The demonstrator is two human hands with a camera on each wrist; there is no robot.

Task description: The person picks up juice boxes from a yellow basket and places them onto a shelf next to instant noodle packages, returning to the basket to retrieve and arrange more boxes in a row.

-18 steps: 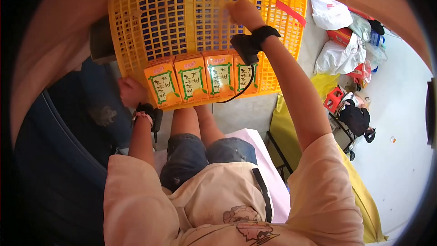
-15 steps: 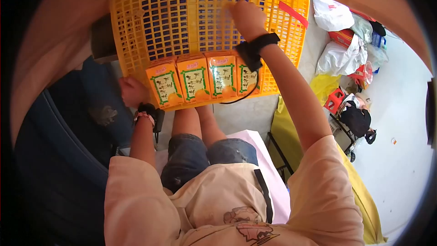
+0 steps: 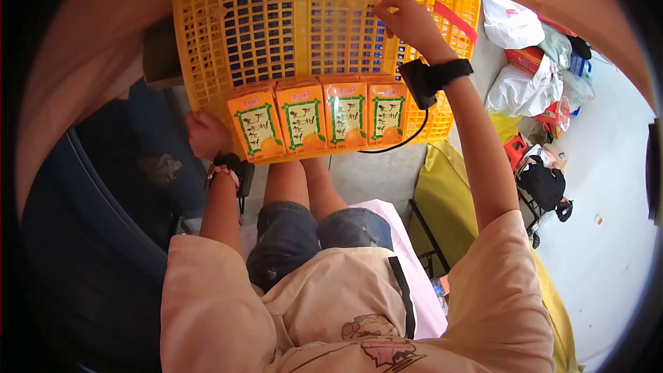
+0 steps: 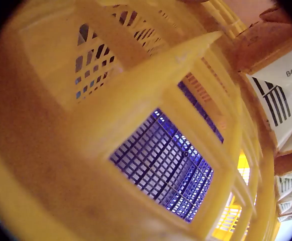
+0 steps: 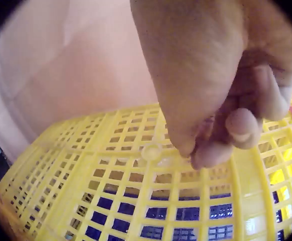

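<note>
A yellow plastic basket [image 3: 304,34] with a grid of openings fills the upper part of the head view. Along its near side stand several orange drink cartons [image 3: 301,117] in a row, with green-framed labels and a picture of an orange. My left hand [image 3: 207,135] is at the basket's lower left corner, fingers curled at the edge; its wrist view shows yellow bars close up beside cartons [image 4: 278,95]. Over the basket floor, my right hand [image 3: 411,24] hangs with loosely bent fingers. Nothing shows between its fingertips [image 5: 241,125], which lie close above the grid.
Blue gridwork [image 4: 166,165] shows through the basket's openings. A red strip [image 3: 456,22] crosses the basket's right side. White plastic bags [image 3: 511,21] and a red stool [image 3: 514,150] stand on the floor at right. Yellow-green cloth [image 3: 442,200] drapes beside the person's legs.
My right hand has moved right across the basket and its fingers have loosened. The basket and left hand sit slightly further right in the view.
</note>
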